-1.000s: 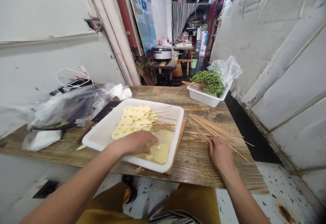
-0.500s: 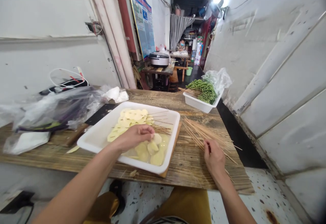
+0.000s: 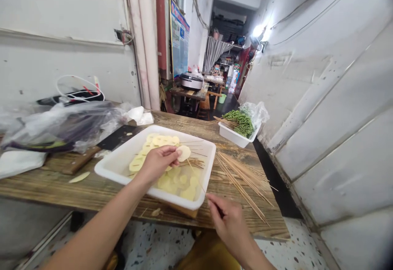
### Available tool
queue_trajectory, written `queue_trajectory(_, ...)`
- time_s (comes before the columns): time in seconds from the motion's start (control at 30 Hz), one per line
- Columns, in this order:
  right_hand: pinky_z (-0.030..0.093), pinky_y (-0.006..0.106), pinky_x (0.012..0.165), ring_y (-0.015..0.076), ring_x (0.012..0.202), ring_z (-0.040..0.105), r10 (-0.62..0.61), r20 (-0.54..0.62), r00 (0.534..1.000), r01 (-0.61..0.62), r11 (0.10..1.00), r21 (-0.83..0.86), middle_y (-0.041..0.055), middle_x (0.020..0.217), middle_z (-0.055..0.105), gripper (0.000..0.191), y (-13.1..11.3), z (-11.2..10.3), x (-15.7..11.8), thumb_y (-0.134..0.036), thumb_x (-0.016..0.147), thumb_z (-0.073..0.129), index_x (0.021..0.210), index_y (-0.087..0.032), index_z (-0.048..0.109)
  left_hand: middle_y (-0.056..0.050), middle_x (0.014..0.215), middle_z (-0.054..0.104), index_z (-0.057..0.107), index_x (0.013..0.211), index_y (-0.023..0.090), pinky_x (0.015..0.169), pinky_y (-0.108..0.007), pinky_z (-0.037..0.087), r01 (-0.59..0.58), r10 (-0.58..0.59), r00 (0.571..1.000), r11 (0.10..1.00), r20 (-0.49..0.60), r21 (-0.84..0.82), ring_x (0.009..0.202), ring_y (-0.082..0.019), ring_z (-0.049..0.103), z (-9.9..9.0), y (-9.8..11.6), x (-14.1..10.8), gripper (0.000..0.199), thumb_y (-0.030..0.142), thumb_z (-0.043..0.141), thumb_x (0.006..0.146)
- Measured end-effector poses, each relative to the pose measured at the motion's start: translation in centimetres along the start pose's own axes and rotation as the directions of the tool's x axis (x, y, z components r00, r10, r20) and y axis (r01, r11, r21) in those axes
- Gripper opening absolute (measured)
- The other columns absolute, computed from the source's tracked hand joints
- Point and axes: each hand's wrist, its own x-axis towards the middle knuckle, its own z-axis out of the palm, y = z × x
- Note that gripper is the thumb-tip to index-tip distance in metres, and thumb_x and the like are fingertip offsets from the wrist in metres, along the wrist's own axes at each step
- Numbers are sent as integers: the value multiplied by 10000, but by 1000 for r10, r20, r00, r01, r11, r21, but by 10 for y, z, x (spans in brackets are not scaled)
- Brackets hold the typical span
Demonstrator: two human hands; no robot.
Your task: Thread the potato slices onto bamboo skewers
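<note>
My left hand [image 3: 162,159] pinches a thin, round, pale potato slice [image 3: 184,153] above a white plastic tub [image 3: 102,166]. A bamboo skewer [image 3: 197,176] slants up from my right hand [image 3: 225,212], closed on its lower end; its upper tip is close to the slice, and I cannot tell whether it pierces it. Inside the tub, skewered slices [image 3: 159,141] are laid in rows at the back left, and loose slices [image 3: 179,182] lie in cloudy water at the front. More bamboo skewers [image 3: 245,175] are spread on the wooden table right of the tub.
A white basket [image 3: 231,135] of skewered green vegetables [image 3: 241,122] stands at the table's back right. A wooden-handled knife [image 3: 81,160], a dark blade and plastic bags [image 3: 70,124] lie to the left. Farther back, a grey appliance [image 3: 192,82] rests on another table; a person sits beyond.
My right hand has moved left from the skewer pile and now holds one skewer near the tub. My left hand has lifted one slice up from the water.
</note>
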Motion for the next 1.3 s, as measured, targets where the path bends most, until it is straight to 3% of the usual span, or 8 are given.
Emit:
queue_trajectory(0.17, 540, 256, 697, 180, 762, 692, -17, -28, 999, 17, 1000, -9, 73, 881, 730, 252, 1, 4, 0, -138, 848, 487, 992, -173, 691, 19, 565, 586, 661, 754, 143, 549, -224, 397, -99, 101, 995, 992, -19, 74, 524, -104, 500, -3, 2, -2, 320, 432, 689, 621)
queue_trajectory(0.47, 544, 255, 656, 181, 698, 690, -18, -13, 1000, 18, 999, -33, 57, 786, 727, 264, -2, 2, 0, -152, 858, 480, 993, -193, 703, 40, 560, 520, 654, 764, 153, 520, -210, 328, -191, 175, 981, 955, 86, 227, 535, -102, 436, -5, 6, -7, 317, 459, 592, 706)
queue_trajectory(0.67, 541, 254, 640, 183, 698, 691, -17, -22, 1000, 16, 999, -41, 67, 817, 731, 262, -1, 4, 2, -153, 863, 482, 1002, -188, 700, 53, 553, 471, 625, 723, 156, 506, -205, 296, -230, 186, 963, 944, 196, 235, 522, -86, 388, -5, 5, -7, 280, 431, 573, 732)
queue_trajectory(0.87, 555, 294, 705, 205, 775, 695, -91, -53, 994, 86, 993, -85, 96, 897, 729, 262, 2, 9, 3, -140, 860, 482, 1018, -164, 690, 51, 504, 488, 595, 672, 141, 506, -208, 319, -67, 58, 990, 996, 132, 64, 486, -82, 415, -4, 2, -3, 313, 451, 641, 665)
queue_trajectory(1.03, 567, 306, 707, 206, 795, 697, -202, -75, 977, 192, 974, -124, 93, 918, 727, 280, 11, 9, 3, -126, 857, 488, 1064, -175, 671, 43, 492, 494, 580, 651, 128, 470, -197, 306, 83, -56, 986, 982, 158, -172, 453, -64, 409, -6, -2, 1, 313, 412, 702, 607)
queue_trajectory(1.3, 571, 281, 690, 187, 786, 699, -250, -81, 965, 243, 966, -88, 70, 902, 733, 290, 22, 8, 2, -108, 847, 506, 1069, -199, 668, 12, 556, 529, 606, 658, 101, 431, -189, 308, 215, -141, 959, 927, 247, -306, 453, -45, 388, -8, 6, -1, 305, 333, 762, 536)
